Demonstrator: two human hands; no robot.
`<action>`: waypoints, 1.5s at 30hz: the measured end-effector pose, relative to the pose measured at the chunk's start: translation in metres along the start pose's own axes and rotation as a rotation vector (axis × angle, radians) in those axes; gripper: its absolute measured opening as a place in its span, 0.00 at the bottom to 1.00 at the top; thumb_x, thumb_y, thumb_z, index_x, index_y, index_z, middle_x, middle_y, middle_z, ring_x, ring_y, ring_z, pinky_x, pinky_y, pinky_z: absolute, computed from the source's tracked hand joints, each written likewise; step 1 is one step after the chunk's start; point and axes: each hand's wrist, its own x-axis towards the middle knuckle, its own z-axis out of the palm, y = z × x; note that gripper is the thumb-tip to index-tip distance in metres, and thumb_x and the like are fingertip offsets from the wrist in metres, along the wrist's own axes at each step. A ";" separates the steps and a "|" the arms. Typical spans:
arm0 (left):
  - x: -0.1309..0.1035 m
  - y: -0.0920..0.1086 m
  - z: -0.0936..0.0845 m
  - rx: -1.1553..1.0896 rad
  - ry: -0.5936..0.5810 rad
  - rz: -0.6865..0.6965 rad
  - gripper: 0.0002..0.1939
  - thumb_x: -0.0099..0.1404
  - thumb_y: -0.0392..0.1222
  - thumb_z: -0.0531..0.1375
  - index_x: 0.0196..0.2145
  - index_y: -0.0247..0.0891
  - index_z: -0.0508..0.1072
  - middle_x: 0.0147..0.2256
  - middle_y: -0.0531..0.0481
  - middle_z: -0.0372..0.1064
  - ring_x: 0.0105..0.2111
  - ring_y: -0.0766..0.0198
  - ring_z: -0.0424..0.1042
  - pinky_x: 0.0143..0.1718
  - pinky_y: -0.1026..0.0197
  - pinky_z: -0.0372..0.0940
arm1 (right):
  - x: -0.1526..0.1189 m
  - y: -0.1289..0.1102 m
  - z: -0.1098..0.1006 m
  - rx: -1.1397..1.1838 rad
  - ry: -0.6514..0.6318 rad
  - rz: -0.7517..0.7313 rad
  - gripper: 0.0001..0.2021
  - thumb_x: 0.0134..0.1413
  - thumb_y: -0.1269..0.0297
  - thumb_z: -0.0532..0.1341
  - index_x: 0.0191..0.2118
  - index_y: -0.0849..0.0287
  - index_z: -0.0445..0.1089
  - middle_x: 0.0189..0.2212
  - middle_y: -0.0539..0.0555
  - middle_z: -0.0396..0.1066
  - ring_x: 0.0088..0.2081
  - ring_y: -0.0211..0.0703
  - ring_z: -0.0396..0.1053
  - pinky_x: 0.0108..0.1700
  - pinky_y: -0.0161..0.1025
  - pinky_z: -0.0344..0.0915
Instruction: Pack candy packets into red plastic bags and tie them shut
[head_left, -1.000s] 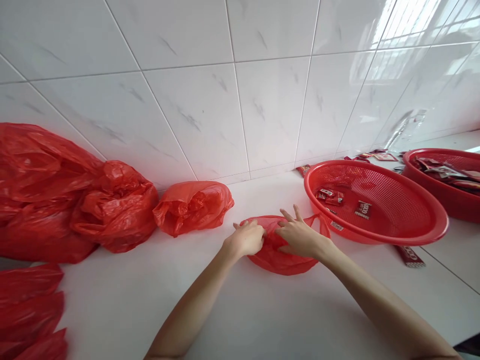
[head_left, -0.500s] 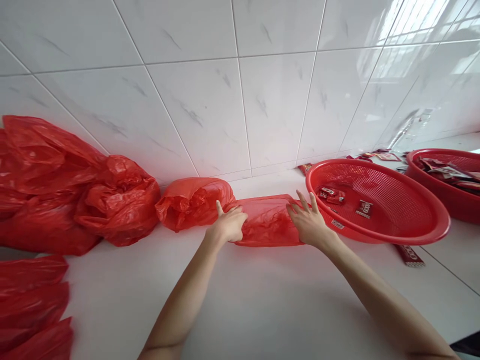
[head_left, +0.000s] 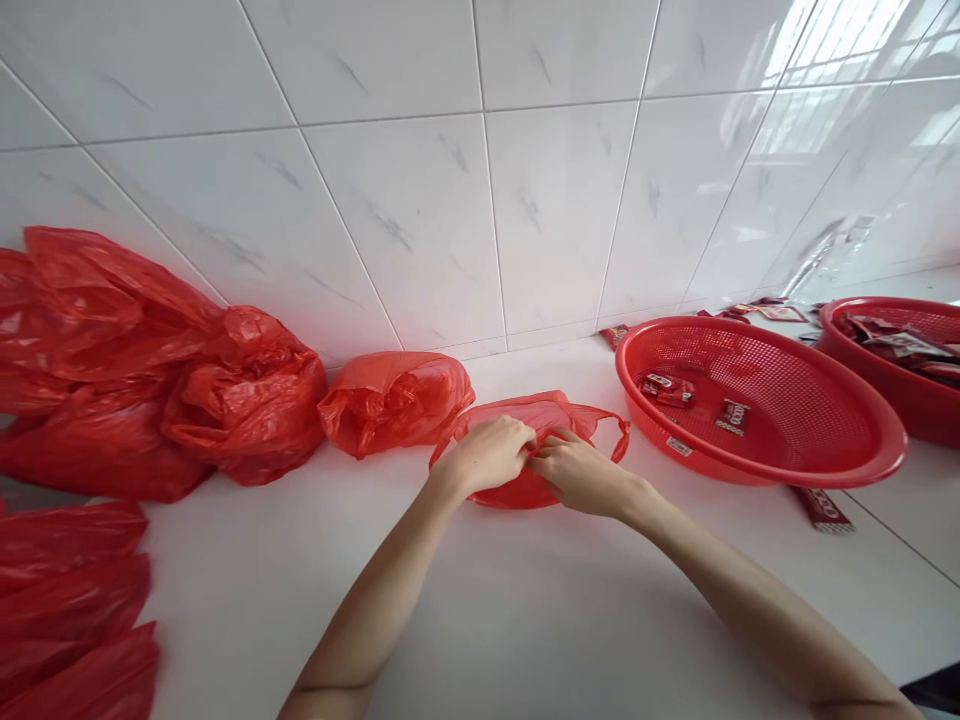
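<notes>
A thin red plastic bag [head_left: 517, 495] stands on the white counter, with its mouth partly open and a handle loop sticking out to the right. My left hand [head_left: 491, 455] and my right hand [head_left: 581, 470] meet over the middle of it. The fingers of both are closed on the bag's plastic, close together; the fingertips are partly hidden. Just left of my left hand sits a bundled red bag [head_left: 397, 400]. To the right of my right hand is a red perforated basket [head_left: 757, 450] with a few small wrapped packets [head_left: 733, 415] in it.
More bulky red bags [head_left: 247, 400] lean against the tiled wall [head_left: 420, 230] at the left, with folded red bags [head_left: 75, 610] nearer me. A second red basket [head_left: 862, 385] full of packets stands far right. A packet [head_left: 823, 510] lies under the near basket's edge.
Both hands have come inward from the bag's two sides and closed on its plastic at the middle. The bag, flat and stretched before, is now rounder, with a handle loop showing.
</notes>
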 end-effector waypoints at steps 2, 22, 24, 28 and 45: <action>0.007 -0.002 0.005 -0.004 -0.081 -0.019 0.13 0.63 0.30 0.52 0.35 0.41 0.76 0.36 0.45 0.77 0.37 0.55 0.76 0.34 0.59 0.65 | 0.003 0.001 0.006 -0.021 -0.026 0.038 0.13 0.57 0.82 0.55 0.39 0.66 0.76 0.39 0.64 0.79 0.46 0.52 0.74 0.56 0.47 0.62; 0.013 -0.019 0.004 0.055 -0.261 -0.276 0.11 0.47 0.29 0.63 0.21 0.39 0.63 0.25 0.47 0.66 0.29 0.51 0.73 0.27 0.56 0.60 | -0.018 0.012 -0.028 -0.010 -0.236 0.271 0.09 0.49 0.78 0.58 0.23 0.59 0.66 0.21 0.52 0.67 0.23 0.40 0.63 0.24 0.38 0.45; 0.009 -0.013 0.002 0.050 -0.224 -0.249 0.08 0.51 0.31 0.62 0.22 0.39 0.65 0.27 0.45 0.69 0.31 0.49 0.74 0.28 0.55 0.61 | -0.018 0.011 -0.031 -0.027 -0.169 0.266 0.10 0.52 0.80 0.54 0.27 0.59 0.67 0.24 0.53 0.70 0.26 0.41 0.65 0.26 0.39 0.45; 0.010 -0.004 0.004 0.044 -0.107 -0.107 0.07 0.62 0.32 0.55 0.30 0.41 0.70 0.34 0.45 0.74 0.39 0.50 0.76 0.33 0.56 0.63 | -0.011 0.011 -0.028 -0.056 -0.061 0.253 0.11 0.57 0.79 0.54 0.32 0.60 0.70 0.30 0.56 0.75 0.34 0.45 0.72 0.33 0.38 0.53; 0.000 -0.035 0.021 0.036 -0.209 -0.219 0.13 0.52 0.37 0.66 0.37 0.38 0.72 0.36 0.43 0.76 0.32 0.53 0.77 0.27 0.60 0.66 | -0.002 0.014 -0.004 -0.026 -0.191 0.462 0.15 0.50 0.71 0.68 0.46 0.63 0.73 0.44 0.67 0.77 0.45 0.60 0.77 0.52 0.52 0.64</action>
